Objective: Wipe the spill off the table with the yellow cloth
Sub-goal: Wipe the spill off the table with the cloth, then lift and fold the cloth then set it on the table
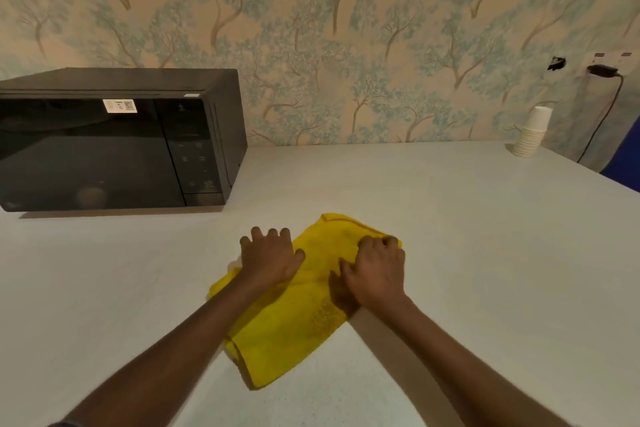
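A yellow cloth lies spread flat on the white table, near the middle and close to me. My left hand presses flat on the cloth's upper left edge, fingers apart and partly on the table. At the upper right corner of the cloth, my right hand rests with its fingers curled onto the fabric. No spill is visible on the bare table around the cloth.
A black microwave stands at the back left against the wallpapered wall. A stack of white paper cups sits at the back right corner, beside a black cable hanging from a wall socket. The table's right edge runs diagonally at the right.
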{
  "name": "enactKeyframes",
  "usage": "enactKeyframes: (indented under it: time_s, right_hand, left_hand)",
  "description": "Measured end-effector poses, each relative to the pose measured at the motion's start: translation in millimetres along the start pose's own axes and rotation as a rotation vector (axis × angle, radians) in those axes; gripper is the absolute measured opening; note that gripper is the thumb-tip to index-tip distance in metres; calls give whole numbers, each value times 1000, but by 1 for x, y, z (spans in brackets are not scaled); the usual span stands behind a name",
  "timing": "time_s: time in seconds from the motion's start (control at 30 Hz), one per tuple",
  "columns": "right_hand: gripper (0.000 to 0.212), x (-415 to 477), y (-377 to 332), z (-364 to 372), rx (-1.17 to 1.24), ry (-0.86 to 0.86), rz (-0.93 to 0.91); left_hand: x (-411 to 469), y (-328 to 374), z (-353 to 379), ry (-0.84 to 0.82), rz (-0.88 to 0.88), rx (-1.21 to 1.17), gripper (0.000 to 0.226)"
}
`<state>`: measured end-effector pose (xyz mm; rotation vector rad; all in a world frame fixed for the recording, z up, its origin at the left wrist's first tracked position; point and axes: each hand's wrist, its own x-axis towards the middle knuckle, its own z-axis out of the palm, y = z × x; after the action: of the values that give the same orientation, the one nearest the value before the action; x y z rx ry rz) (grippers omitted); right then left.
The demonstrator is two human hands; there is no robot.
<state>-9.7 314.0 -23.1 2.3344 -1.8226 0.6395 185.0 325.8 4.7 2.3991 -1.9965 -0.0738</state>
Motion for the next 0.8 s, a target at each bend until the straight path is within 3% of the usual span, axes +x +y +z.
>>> enactKeyframes:
  time_s: [0.1,0.23,0.4,0.53,0.8]
  right_hand:
    - [51,-34,2,-12,-107,-137,210]
    - [57,-49,1,-10,-77,-247,293]
    - [24,-39,-8,-14,217,-318,372]
    - [25,-37,-17,-14,501,-229,450]
    - [22,-22,-15,-31,1026,-42,639]
  left_hand:
    - [17,-4,4,-108,-48,-88,62]
    - [27,-6,3,-193,-51,-120,71]
    - [35,-6,-2,-333,-3,-188,83]
    - [30,-7,-8,-366,-21,-263,80]
    - [26,-17,-26,-306,-143,-1081,37]
